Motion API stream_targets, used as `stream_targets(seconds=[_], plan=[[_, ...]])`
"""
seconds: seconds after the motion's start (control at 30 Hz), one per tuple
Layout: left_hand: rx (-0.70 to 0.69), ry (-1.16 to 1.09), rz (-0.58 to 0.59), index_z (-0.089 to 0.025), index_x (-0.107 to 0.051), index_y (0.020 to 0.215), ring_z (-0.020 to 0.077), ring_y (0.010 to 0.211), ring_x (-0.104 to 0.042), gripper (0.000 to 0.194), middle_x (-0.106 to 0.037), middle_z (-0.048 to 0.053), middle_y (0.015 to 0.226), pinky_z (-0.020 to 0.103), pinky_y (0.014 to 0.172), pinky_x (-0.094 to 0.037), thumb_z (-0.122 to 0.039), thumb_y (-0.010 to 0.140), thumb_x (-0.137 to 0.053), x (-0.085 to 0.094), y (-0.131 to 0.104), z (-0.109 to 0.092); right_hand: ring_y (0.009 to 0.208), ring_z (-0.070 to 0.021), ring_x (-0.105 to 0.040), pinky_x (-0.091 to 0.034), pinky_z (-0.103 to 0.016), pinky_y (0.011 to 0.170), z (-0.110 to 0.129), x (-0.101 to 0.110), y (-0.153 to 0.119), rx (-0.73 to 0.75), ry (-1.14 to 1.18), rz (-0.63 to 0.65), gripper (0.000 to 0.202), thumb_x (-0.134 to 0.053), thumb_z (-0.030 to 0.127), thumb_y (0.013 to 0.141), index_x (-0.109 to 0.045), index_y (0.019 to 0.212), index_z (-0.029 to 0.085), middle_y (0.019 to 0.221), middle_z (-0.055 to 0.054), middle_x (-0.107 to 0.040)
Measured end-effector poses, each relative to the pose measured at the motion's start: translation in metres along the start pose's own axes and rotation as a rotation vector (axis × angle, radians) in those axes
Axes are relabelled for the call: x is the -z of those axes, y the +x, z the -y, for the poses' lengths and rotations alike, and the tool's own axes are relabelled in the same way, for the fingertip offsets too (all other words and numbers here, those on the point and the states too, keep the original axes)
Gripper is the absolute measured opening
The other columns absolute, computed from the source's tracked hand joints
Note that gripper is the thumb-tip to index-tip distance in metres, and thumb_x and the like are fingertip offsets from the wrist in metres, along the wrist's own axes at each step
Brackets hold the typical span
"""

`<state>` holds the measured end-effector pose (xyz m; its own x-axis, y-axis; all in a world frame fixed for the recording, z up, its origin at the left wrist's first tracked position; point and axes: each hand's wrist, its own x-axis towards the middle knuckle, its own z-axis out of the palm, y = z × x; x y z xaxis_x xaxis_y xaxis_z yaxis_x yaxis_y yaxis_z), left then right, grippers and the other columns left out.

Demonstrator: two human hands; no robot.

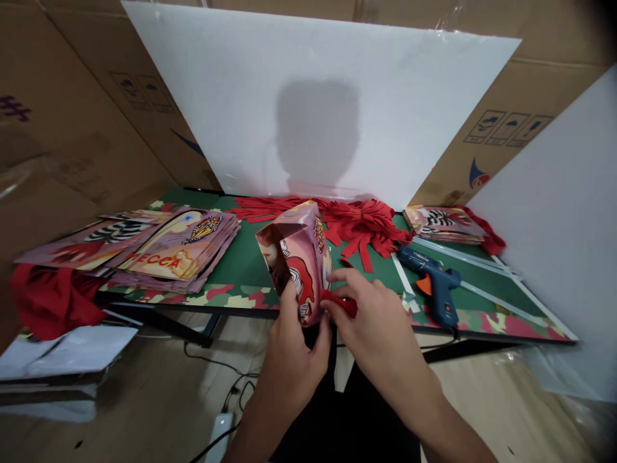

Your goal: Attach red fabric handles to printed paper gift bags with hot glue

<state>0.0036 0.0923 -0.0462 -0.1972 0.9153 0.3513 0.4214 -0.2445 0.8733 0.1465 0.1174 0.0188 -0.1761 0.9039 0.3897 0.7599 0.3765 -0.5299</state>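
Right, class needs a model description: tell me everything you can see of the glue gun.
The glue gun has a dark blue, plastic-looking body, pale lettering on its barrel and an orange trigger. It lies on its side on the green tabletop, nozzle pointing away by the red strips, handle towards the near edge. A clear stick extends from its rear; a dark cord leaves the handle's base. Neither hand touches it.

On our desk (250,257), bare green runs between the card stack (187,247) and the red strips (369,222); the glue gun (436,283) and clear sticks (501,299) obstruct the right.
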Motion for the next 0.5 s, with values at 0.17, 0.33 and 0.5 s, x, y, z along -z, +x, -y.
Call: stream_targets(seconds=[0.17,0.33,0.5], plan=[[0.031,-0.058,0.047,-0.028,-0.036,0.162,0.0275,0.133,-0.074,0.068,-0.068,0.015,0.152,0.043,0.109,-0.063,-0.028,0.100,-0.066,0.002,0.002,-0.001,0.079,-0.0228,-0.068,-0.044,-0.033,0.074,0.002,0.005,-0.001,0.008,0.021,0.033,0.026,-0.083,0.002,0.090,-0.076,0.097,0.026,0.090,0.005,-0.083],[0.055,-0.075,0.076,-0.029,-0.038,0.162,0.0292,0.139,-0.070,0.069,-0.064,0.015,0.157,0.044,0.112,-0.062,-0.029,0.099,-0.067,0.002,0.000,-0.001,0.079,-0.0202,-0.068,-0.044,-0.031,0.076,0.002,0.006,-0.002,-0.009,0.075,0.031,0.028,-0.082,0.000,0.090,-0.077,0.097,0.027,0.091,0.006,-0.083],[0.082,-0.130,0.078,-0.028,-0.038,0.165,0.0314,0.142,-0.066,0.078,-0.062,0.015,0.160,0.045,0.114,-0.060,-0.027,0.095,-0.072,0.005,0.000,0.000,0.082,-0.0215,-0.070,-0.046,-0.032,0.078,-0.001,0.009,0.011,-0.079,0.127,0.127,0.024,-0.083,0.005,0.091,-0.078,0.097,0.027,0.092,0.004,-0.083]])
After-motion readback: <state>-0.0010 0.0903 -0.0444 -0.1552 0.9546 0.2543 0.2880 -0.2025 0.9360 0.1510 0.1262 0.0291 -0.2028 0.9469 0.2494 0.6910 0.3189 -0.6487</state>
